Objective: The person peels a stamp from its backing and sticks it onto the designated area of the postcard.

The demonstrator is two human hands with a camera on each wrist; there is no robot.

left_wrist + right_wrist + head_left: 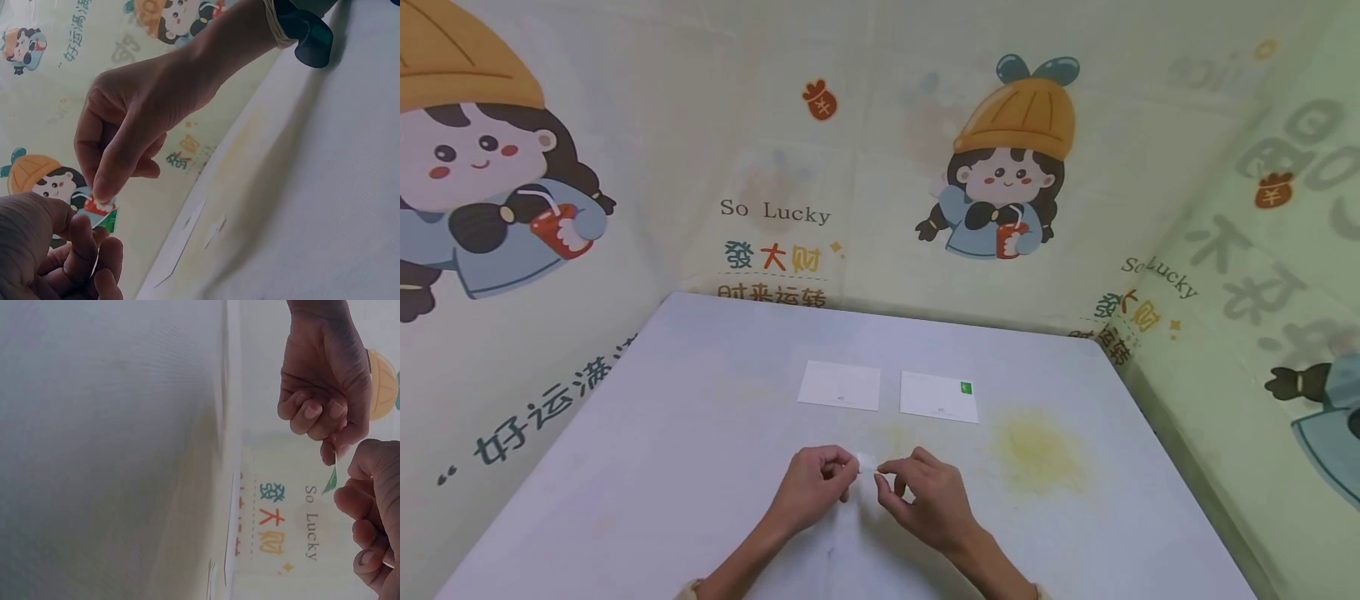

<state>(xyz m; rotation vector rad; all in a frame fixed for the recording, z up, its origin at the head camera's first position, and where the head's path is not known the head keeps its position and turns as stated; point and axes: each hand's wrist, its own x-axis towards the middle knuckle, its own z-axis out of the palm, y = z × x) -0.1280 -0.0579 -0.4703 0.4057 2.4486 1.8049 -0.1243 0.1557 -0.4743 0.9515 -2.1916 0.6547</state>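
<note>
Between the two hands is a small stamp sticker (867,462), pale from above. Its green face (110,222) shows in the left wrist view, and in the right wrist view a green corner (330,482) hangs at the fingertips. My left hand (820,483) pinches one edge between thumb and index finger. The thumb and index finger of my right hand (927,496) close at the opposite edge; the contact itself is partly hidden. Beyond the hands lie two white cards, a plain one (839,386) on the left and one (934,398) with a green stamp (966,387) in its upper right corner.
The white table (662,467) has a yellowish stain (1041,450) to the right of the cards. A printed cloth (880,167) with cartoon figures and lettering hangs around its back and sides.
</note>
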